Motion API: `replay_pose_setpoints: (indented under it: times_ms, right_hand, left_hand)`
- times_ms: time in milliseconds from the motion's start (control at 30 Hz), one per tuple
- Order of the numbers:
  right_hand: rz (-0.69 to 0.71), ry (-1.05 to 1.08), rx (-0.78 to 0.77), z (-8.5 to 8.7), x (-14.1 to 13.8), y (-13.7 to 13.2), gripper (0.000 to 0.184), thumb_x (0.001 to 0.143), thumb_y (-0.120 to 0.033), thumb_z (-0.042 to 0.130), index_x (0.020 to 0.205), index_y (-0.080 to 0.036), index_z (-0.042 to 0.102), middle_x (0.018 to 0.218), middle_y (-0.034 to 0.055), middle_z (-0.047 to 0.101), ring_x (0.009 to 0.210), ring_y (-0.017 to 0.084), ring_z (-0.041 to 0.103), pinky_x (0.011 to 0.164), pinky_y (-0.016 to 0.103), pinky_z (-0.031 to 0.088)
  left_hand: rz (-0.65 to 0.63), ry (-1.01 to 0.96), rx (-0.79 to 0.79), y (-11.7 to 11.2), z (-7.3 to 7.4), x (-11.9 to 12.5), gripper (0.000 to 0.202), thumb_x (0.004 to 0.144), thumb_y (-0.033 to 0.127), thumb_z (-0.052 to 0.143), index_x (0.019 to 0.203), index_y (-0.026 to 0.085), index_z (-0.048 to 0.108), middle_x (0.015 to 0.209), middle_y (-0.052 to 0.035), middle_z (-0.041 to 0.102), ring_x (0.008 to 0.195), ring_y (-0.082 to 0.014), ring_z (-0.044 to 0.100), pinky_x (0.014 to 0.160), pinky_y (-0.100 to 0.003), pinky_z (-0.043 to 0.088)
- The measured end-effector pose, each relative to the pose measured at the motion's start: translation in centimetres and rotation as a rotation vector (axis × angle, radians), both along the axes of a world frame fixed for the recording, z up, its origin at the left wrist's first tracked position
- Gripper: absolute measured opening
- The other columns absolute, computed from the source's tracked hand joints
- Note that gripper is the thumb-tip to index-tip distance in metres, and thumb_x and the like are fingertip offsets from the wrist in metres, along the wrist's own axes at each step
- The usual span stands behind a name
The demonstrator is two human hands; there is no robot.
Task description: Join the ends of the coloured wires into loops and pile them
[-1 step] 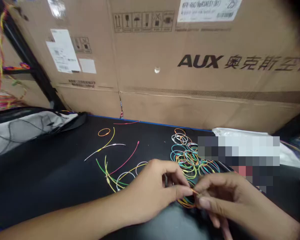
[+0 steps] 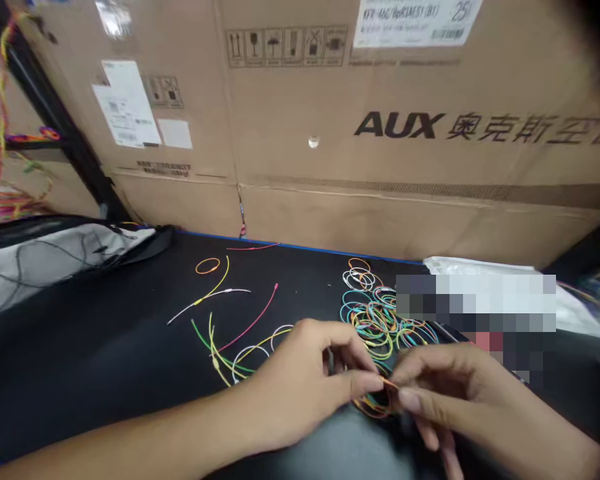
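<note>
The left hand [image 2: 315, 381] and the right hand [image 2: 465, 393] are close together on the near side of the pile [image 2: 375, 327], both pinched on an orange cord [image 2: 391, 383]; only a short stretch of it shows between the two sets of fingertips, the rest being hidden by fingers, so I cannot tell whether its ends are joined; the grip from both sides probably keeps so thin a thing steady, and the nearness of the pile likely keeps finished-looking loops within easy reach; the straighter pieces lie left of the pile, perhaps to hold them apart from it: a pink cord [image 2: 253, 324], a green cord [image 2: 203, 339], a yellow cord [image 2: 220, 283] crossing a white cord [image 2: 183, 313], and farther off a red cord [image 2: 253, 248]; an orange ring [image 2: 207, 266] lies alone among them; the box [image 2: 290, 100] stands behind the pile, and a white bag [image 2: 575, 310] lies to its right, beyond a pixelated patch.

The left hand comes in from the pile's left, palm down, wrist low, thumb laid forward along the cord and fingers curled over; the right hand faces it, thumb forward against the bent forefinger, lower fingers hanging loosely curled beneath.
</note>
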State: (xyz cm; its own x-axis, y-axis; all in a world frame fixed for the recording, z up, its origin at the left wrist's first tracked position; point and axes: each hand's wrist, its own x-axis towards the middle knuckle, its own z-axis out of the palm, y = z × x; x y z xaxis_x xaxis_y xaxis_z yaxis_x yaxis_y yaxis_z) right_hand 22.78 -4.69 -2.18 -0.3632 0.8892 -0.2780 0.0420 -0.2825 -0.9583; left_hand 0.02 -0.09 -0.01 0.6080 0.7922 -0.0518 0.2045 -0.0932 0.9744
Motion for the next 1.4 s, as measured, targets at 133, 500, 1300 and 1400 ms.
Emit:
replay_pose_setpoints:
  times_ms: [133, 500, 1300, 1400]
  right_hand:
    - [-0.033, 0.029, -0.022, -0.1, 0.3, -0.2, 0.036, 0.076, -0.044, 0.096, 0.081, -0.015, 0.075, 0.055, -0.006, 0.06, 0.044, 0.008, 0.058, 0.04, 0.017, 0.057]
    - [-0.039, -0.118, 0.076, -0.4, 0.1, -0.8, 0.04, 0.093, -0.058, 0.077, 0.084, -0.019, 0.071, 0.056, -0.0049, 0.063, 0.041, 0.01, 0.064, 0.041, 0.016, 0.051]
    - [-0.059, -0.964, 1.378, -1.6, 0.8, -1.6, 0.019, 0.111, -0.033, 0.053, 0.117, -0.026, 0.07, 0.103, 0.0067, 0.083, 0.091, 0.021, 0.084, 0.08, 0.025, 0.068]
    - [-0.007, -0.919, 1.381, -1.0, 0.2, -1.6, 0.024, 0.116, -0.031, 0.042, 0.119, -0.027, 0.066, 0.097, 0.0024, 0.082, 0.084, 0.016, 0.083, 0.077, 0.021, 0.066]
  left_hand:
    - [0.017, 0.01, 0.052, -0.1, -0.1, 0.0, 0.012, 0.085, 0.029, 0.085, 0.085, 0.019, 0.081, 0.074, 0.0043, 0.068, 0.068, -0.0113, 0.053, 0.064, -0.026, 0.038]
    - [-0.003, -0.019, 0.599, -0.1, -0.6, -0.4, 0.005, 0.089, 0.018, 0.084, 0.087, 0.018, 0.08, 0.08, 0.0006, 0.076, 0.079, -0.015, 0.062, 0.076, -0.03, 0.043]
    - [-0.196, 0.08, 0.178, 0.6, 0.7, -0.9, 0.011, 0.098, 0.023, 0.073, 0.101, 0.02, 0.083, 0.097, -0.0005, 0.076, 0.091, -0.0145, 0.068, 0.083, -0.026, 0.048]
    - [-0.211, 0.163, 0.203, 0.6, 0.8, -0.7, 0.006, 0.093, 0.025, 0.079, 0.093, 0.02, 0.082, 0.085, 0.0022, 0.074, 0.081, -0.0128, 0.065, 0.077, -0.025, 0.046]
